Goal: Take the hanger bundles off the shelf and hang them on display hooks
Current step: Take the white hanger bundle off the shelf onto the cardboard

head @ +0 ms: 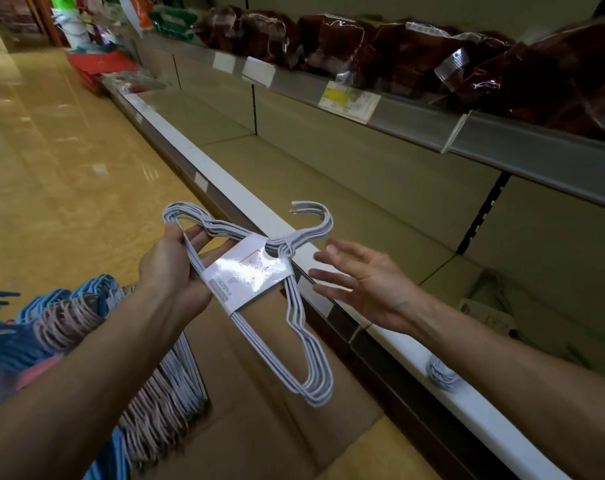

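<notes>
Head view: a white hanger bundle [259, 285] is being held at centre frame, above the near edge of the lower shelf [363, 188]. The bundle is being gripped by the left hand [176, 268], with the thumb over the wires of one shoulder end and the fingers curled beneath them. A white paper sleeve [249, 275] is being seen wrapped round the middle of the bundle; glare is being thrown off its glossy face, so the print is not being read. The hooks [315, 220] are being pointed to the far right, and the other shoulder end is being angled down toward the near side.

The right hand [363, 278] is being kept spread, palm turned left, fingers straight, just right of the sleeve; nothing is being grasped by it, and contact with the bundle is not being seen.

At near left, more bundles [86, 327] in blue, pink and pale grey are being seen stacked, next to a cardboard box [277, 427] under the held bundle. On the upper shelf [502, 147] at far right, dark red bagged goods [432, 53] are being shown, with price labels [348, 102] on its front rail. A glossy tan floor [58, 168] is being seen at left.
</notes>
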Motion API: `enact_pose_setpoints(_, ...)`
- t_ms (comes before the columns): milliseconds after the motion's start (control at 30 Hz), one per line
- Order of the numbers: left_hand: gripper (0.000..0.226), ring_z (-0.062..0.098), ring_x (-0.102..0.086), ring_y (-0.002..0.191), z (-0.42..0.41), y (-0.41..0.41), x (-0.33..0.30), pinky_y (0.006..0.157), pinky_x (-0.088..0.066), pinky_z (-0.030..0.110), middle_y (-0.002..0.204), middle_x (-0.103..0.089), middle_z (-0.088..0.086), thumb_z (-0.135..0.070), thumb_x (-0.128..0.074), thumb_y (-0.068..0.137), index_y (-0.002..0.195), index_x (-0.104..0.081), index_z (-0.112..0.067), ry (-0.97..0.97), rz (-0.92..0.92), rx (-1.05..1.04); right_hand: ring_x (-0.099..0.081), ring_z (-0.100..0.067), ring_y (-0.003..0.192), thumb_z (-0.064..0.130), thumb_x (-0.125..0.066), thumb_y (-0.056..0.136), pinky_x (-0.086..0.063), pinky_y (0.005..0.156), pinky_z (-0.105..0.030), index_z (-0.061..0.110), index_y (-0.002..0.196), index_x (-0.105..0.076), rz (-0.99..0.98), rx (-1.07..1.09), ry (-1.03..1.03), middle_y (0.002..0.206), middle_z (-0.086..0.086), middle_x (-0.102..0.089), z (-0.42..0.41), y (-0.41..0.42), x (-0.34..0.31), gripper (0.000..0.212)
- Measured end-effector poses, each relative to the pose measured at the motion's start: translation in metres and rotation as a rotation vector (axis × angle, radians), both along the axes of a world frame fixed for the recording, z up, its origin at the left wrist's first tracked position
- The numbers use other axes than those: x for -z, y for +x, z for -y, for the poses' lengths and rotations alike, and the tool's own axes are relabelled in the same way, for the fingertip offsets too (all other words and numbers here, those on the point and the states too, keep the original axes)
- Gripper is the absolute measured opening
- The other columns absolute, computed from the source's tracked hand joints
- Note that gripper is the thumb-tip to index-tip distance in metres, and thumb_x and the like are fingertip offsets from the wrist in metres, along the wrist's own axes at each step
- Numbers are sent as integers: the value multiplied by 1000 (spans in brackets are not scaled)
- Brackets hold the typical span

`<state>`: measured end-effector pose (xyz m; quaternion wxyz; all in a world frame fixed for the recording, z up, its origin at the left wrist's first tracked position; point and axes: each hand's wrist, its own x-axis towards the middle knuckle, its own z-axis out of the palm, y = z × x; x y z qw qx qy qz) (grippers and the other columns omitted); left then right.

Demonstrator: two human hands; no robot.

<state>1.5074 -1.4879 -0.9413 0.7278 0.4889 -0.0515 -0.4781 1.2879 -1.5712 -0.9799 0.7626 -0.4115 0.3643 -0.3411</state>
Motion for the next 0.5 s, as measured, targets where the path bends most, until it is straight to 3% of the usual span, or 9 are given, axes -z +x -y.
enact_pose_setpoints(67, 50, 35, -68, 93, -2, 2, -1, 90, -51, 56, 124, -66, 9, -40, -33, 107, 138, -49, -4, 21, -14, 13, -64, -37, 118, 13, -64, 90, -59, 88, -38, 2, 135, -54, 163, -90, 117, 133, -18, -63, -6, 7, -3, 47)
enact_pose_setpoints(133, 49, 36, -66, 95, -4, 1, 0, 97, -48, 58, 122, -65, 10, -39, -32, 107, 136, -49, -3, 33, -19, 39, -65, -34, 115, 10, -62, 88, -58, 86, -34, 8, 129, -59, 294, -168, 154, 128, -17, -66, -11, 16, -5, 41)
enact_pose_setpoints(200, 45, 35, -66, 95, -6, -2, 2, 97, -48, 57, 121, -66, 10, -39, -33, 107, 130, -51, -5, 54, -19, 62, -67, -30, 108, 7, -61, 86, -56, 92, -37, 9, 125, -63, 370, -189, 192, 119, -18, -69, -15, 25, -4, 39)
enact_pose_setpoints(267, 42, 31, -70, 88, -7, -1, 5, 85, -56, 50, 102, -70, 9, -40, -34, 107, 119, -54, -5, 78, 4, 73, -68, -31, 106, 7, -64, 83, -55, 96, -41, 7, 116, -68, 397, -200, 200, 116, -20, -69, -18, 34, 1, 34)
enact_pose_setpoints(333, 48, 26, -75, 77, -7, 3, 8, 69, -62, 39, 88, -75, 8, -41, -35, 106, 121, -56, -1, 98, 13, 91, -67, -34, 109, 8, -74, 75, -56, 95, -44, 8, 104, -73, 409, -223, 182, 117, -24, -67, -20, 38, 7, 29)
enact_pose_setpoints(433, 51, 23, -71, 55, -8, 9, 9, 51, -58, 33, 120, -71, 13, -42, -35, 106, 132, -50, -1, 126, 77, 135, -66, -36, 111, 6, -74, 76, -55, 97, -45, 8, 97, -75, 389, -239, 153, 118, -26, -67, -20, 42, 15, 21)
enact_pose_setpoints(500, 52, 24, -71, 64, -8, 16, 12, 62, -58, 39, 125, -67, 16, -42, -38, 105, 137, -45, -1, 159, 179, 119, -65, -35, 110, 5, -66, 81, -54, 97, -44, 9, 97, -74, 348, -234, 131, 117, -24, -68, -20, 46, 17, 18)
